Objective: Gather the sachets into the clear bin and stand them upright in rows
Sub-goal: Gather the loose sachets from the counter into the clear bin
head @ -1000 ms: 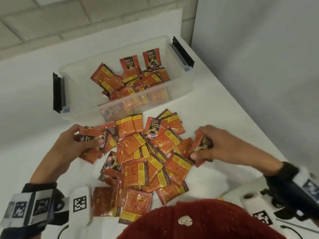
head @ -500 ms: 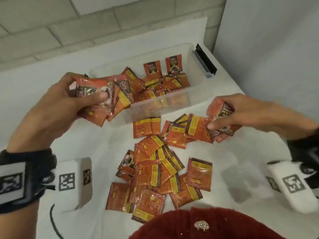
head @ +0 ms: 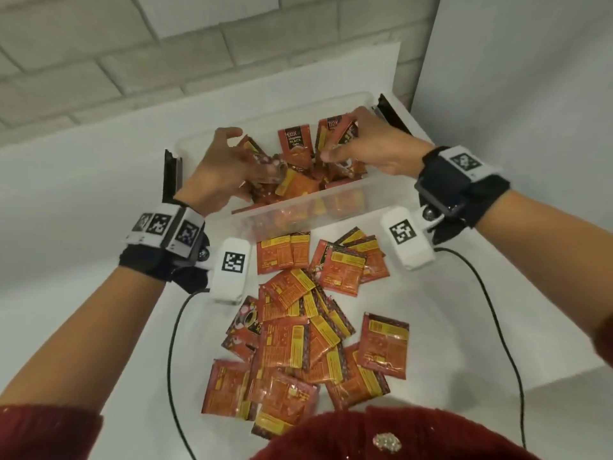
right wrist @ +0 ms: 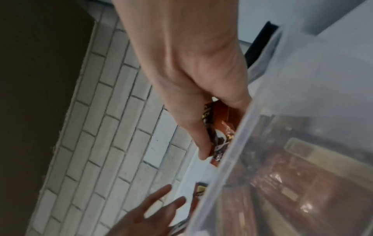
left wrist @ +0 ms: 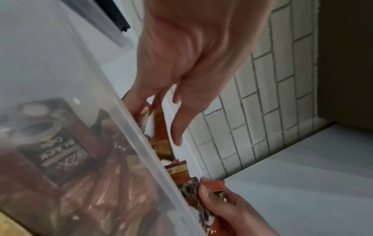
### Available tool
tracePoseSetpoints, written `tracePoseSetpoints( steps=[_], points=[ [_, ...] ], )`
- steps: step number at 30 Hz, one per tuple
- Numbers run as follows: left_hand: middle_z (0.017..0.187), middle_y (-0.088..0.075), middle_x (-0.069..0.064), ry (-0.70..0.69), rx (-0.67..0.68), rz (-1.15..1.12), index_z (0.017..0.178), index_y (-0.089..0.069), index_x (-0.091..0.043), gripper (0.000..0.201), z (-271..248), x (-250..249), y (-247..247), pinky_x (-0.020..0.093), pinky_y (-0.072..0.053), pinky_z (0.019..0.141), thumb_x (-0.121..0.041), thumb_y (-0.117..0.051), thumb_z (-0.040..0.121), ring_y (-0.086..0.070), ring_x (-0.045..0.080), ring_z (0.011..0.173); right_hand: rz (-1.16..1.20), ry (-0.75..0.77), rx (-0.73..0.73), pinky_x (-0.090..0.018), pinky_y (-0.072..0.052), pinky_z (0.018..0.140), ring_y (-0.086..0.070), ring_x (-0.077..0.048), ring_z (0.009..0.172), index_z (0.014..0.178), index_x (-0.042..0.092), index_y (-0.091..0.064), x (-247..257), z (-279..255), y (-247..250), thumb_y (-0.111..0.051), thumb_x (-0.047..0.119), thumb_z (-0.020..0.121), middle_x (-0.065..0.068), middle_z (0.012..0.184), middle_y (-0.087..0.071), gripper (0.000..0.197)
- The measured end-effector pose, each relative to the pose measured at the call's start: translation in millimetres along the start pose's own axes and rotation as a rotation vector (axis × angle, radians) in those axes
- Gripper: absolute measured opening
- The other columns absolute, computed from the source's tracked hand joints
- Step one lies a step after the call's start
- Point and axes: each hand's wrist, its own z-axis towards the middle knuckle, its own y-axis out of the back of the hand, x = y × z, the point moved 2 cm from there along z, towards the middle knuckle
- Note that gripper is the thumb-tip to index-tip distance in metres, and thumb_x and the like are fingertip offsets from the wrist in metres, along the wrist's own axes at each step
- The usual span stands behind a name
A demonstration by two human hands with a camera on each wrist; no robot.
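From above, both hands are over the clear bin (head: 298, 207): the left hand (head: 215, 167) has its fingers spread loose above the jumbled sachets (head: 295, 184), and the right hand (head: 374, 144) pinches a few. More loose sachets (head: 298, 327) litter the worktop (head: 99, 293). The left wrist view shows the left fingers (left wrist: 179, 124) apart. The right wrist view shows the right fingers (right wrist: 201, 140) clamped on a held sachet (right wrist: 222, 131).

Red-orange foil sachets (head: 298, 333) lie scattered flat on the white bench (head: 83, 227); others sit jumbled inside the clear plastic bin (head: 298, 214), two upright at its back.

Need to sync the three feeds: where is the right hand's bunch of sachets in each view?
Head: upper right, bunch of sachets over the clear bin.
Left wrist: bottom centre, pinched by the right hand.
Right wrist: centre, under the fingers.
Shared landmark: the bin's rim.
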Motion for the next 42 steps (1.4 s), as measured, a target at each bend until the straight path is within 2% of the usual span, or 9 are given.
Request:
tracePoseSetpoints(
  steps=[4, 8, 12, 15, 18, 26, 32, 35, 42],
  points=[
    [0.096, -0.051, -0.019, -0.041, -0.078, 0.096, 0.137, -0.039, -0.018, 0.065, -10, 7, 7, 0.026, -0.043, 0.062, -0.006, -0.073, 0.082, -0.054, 0.0, 0.082, -0.099, 0.029, -0.031, -0.008, -0.047, 0.074, -0.052, 0.007, 0.082, 0.095, 0.017, -0.055, -12, -8, 5, -0.079, 0.014, 0.079, 0.015, 0.096, -0.054, 0.029],
    [0.117, -0.057, -0.005, -0.133, -0.118, 0.2, 0.124, -0.055, -0.018, 0.048, -35, 8, 9, 0.028, -0.046, 0.093, -0.006, -0.073, 0.081, -0.052, 0.014, 0.109, -0.243, 0.075, -0.133, -0.008, -0.038, 0.06, -0.049, -0.005, 0.093, 0.127, 0.009, -0.044, -7, -19, 5, -0.075, 0.025, 0.083, 0.009, 0.107, -0.05, 0.055],
    [0.121, -0.057, -0.008, -0.204, -0.001, 0.308, 0.113, -0.061, -0.022, 0.034, -73, 5, 5, 0.017, -0.041, 0.079, -0.012, -0.072, 0.083, -0.054, 0.005, 0.104, -0.373, 0.196, -0.207, -0.025, -0.044, 0.085, -0.053, -0.017, 0.109, 0.121, 0.01, -0.056, 3, -44, 6, -0.07, 0.025, 0.087, -0.005, 0.124, -0.056, 0.04],
    [0.12, -0.057, -0.015, -0.222, 0.067, 0.369, 0.107, -0.063, -0.028, 0.025, -103, 6, 6, 0.019, -0.038, 0.075, -0.021, -0.071, 0.084, -0.054, 0.002, 0.104, -0.322, 0.237, -0.089, -0.024, -0.048, 0.091, -0.059, -0.004, 0.094, 0.103, 0.017, -0.065, 1, -85, 6, -0.07, 0.023, 0.087, 0.007, 0.105, -0.064, 0.018],
    [0.112, -0.062, -0.019, -0.206, 0.133, 0.349, 0.104, -0.065, -0.031, 0.022, -132, 8, 10, 0.024, -0.039, 0.074, -0.029, -0.07, 0.083, -0.058, -0.002, 0.101, -0.225, 0.179, 0.039, -0.018, -0.052, 0.078, -0.06, 0.004, 0.075, 0.091, 0.021, -0.067, -10, -140, 3, -0.07, 0.02, 0.086, 0.011, 0.087, -0.067, 0.006],
    [0.097, -0.072, -0.009, -0.322, 0.37, 0.232, 0.097, -0.069, -0.038, 0.022, -209, 3, -3, 0.032, -0.055, 0.084, -0.037, -0.066, 0.076, -0.066, 0.008, 0.1, -0.17, 0.01, 0.32, -0.024, -0.052, 0.077, -0.066, -0.018, 0.076, 0.088, 0.015, -0.069, -70, -263, 9, -0.07, 0.021, 0.08, -0.003, 0.082, -0.071, 0.01],
    [0.102, -0.072, -0.004, -0.435, 0.499, 0.14, 0.104, -0.067, -0.033, 0.038, -259, 23, -33, 0.024, -0.056, 0.081, -0.062, -0.063, 0.08, -0.069, 0.013, 0.098, -0.213, -0.255, 0.554, -0.026, -0.051, 0.07, -0.066, -0.02, 0.073, 0.084, 0.024, -0.065, -185, -333, 6, -0.072, 0.028, 0.085, -0.006, 0.077, -0.07, 0.008],
    [0.1, -0.072, -0.009, -0.452, 0.677, 0.137, 0.099, -0.069, -0.034, 0.024, -286, 45, -83, 0.015, -0.053, 0.075, -0.051, -0.061, 0.085, -0.068, 0.006, 0.093, -0.282, -0.424, 0.626, -0.021, -0.05, 0.065, -0.065, -0.012, 0.067, 0.09, 0.021, -0.063, -274, -364, -8, -0.066, 0.016, 0.089, -0.001, 0.074, -0.068, 0.006],
    [0.097, -0.069, -0.014, -0.115, 1.3, 0.451, 0.106, -0.07, -0.025, 0.019, -285, 181, -259, 0.008, -0.044, 0.075, -0.033, -0.064, 0.09, -0.061, -0.009, 0.088, -0.28, -0.837, 0.547, -0.022, -0.053, 0.072, -0.062, -0.01, 0.077, 0.106, 0.012, -0.058, -483, -401, -60, -0.057, 0.013, 0.094, -0.003, 0.1, -0.065, 0.012]
  ],
)
